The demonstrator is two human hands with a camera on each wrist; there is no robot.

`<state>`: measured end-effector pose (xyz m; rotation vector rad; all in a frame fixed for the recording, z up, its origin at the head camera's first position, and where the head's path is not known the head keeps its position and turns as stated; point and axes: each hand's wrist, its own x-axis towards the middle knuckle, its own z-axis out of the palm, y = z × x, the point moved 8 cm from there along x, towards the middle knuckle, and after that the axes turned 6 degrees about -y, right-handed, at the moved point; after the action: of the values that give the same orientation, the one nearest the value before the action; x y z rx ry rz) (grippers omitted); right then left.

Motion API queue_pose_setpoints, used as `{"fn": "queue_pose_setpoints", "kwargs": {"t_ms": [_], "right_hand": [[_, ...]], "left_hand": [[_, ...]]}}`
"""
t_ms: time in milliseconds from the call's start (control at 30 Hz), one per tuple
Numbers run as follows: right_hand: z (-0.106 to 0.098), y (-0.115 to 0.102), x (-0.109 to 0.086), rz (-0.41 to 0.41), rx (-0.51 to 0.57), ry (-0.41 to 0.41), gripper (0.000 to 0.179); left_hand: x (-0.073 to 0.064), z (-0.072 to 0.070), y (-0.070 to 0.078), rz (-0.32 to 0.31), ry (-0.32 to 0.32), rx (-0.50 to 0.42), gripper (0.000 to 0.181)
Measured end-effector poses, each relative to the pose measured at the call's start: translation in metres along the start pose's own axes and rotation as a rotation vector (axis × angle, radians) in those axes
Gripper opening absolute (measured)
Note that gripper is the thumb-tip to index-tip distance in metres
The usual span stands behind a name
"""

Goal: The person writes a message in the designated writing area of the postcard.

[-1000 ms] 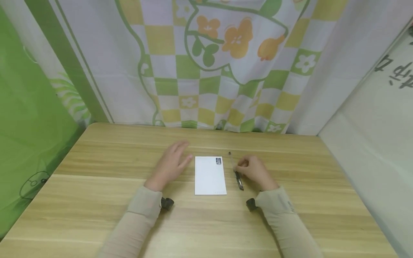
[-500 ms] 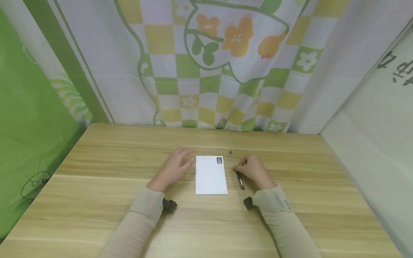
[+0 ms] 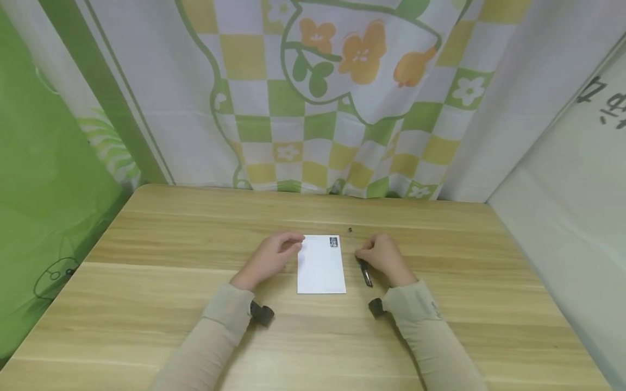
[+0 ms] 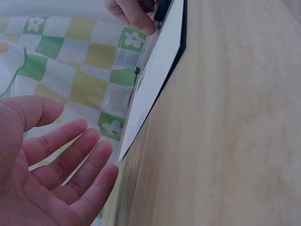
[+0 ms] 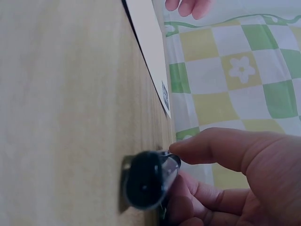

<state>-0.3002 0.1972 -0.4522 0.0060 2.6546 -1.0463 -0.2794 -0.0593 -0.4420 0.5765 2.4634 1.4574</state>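
A white rectangular notepad (image 3: 321, 269) with a small dark printed square in its top right corner lies flat on the table. My left hand (image 3: 271, 255) is at the pad's upper left corner, its fingertips overlapping that edge in the head view. Relaxed, slightly bent fingers (image 4: 89, 165) with nothing between them show in the left wrist view. Right of the pad lies a clear-barrelled pen (image 3: 365, 274) with a black cap, slanting with the cap end toward me. The thumb and fingers of my right hand (image 3: 385, 259) pinch it around the middle. In the right wrist view the cap (image 5: 146, 181) points at the camera.
The wood-grain table (image 3: 195, 228) reaches back to a checked, flowered curtain (image 3: 323, 125). A green cloth (image 3: 54, 179) hangs at the left, and a pale sheet with dark writing (image 3: 562, 206) at the right. Black wrist cameras (image 3: 262, 314) sit at both cuffs.
My left hand has moved right, from beside the pad to its upper left corner. The right hand stays at the pen, and the pad and pen lie where they were.
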Motion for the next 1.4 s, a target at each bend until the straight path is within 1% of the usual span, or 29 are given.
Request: {"fn": "queue_pose_setpoints", "kwargs": {"t_ms": [200,300,433,533,633,700,833,967,1167,1267,1400], "right_hand": [[0.000,0.003,0.002,0.005,0.019,-0.004,0.017],[0.000,0.004,0.003,0.008,0.034,-0.003,0.019],[-0.001,0.004,0.003,0.004,0.052,0.000,0.021],[-0.001,0.003,0.003,0.003,0.080,-0.003,0.021],[0.000,0.004,0.003,0.013,0.135,-0.011,0.021],[0.000,0.004,0.003,0.025,0.181,-0.015,0.021],[0.003,0.005,0.004,0.060,0.305,-0.031,0.020],[0.006,0.005,0.004,0.085,0.411,-0.048,0.021],[0.008,-0.002,0.003,0.038,0.500,-0.060,0.023],[0.010,-0.004,0.003,0.025,0.573,-0.061,0.022],[0.013,-0.006,0.002,0.006,0.621,-0.059,0.019]], "left_hand": [[0.000,0.003,0.000,-0.013,-0.018,-0.053,0.034],[0.001,0.005,0.000,-0.004,-0.029,-0.091,0.033],[0.002,0.009,-0.001,0.010,-0.047,-0.159,0.033],[0.003,0.013,-0.003,0.003,-0.066,-0.221,0.033],[0.004,0.016,-0.004,-0.015,-0.078,-0.267,0.033],[0.005,0.017,-0.005,-0.022,-0.082,-0.280,0.033],[0.005,0.018,-0.006,-0.040,-0.089,-0.307,0.034],[0.005,0.019,-0.006,-0.051,-0.103,-0.355,0.035],[0.004,0.020,-0.003,-0.054,-0.112,-0.401,0.035],[0.004,0.020,-0.004,-0.049,-0.110,-0.405,0.035],[0.005,0.021,-0.003,-0.038,-0.110,-0.416,0.034]]}}
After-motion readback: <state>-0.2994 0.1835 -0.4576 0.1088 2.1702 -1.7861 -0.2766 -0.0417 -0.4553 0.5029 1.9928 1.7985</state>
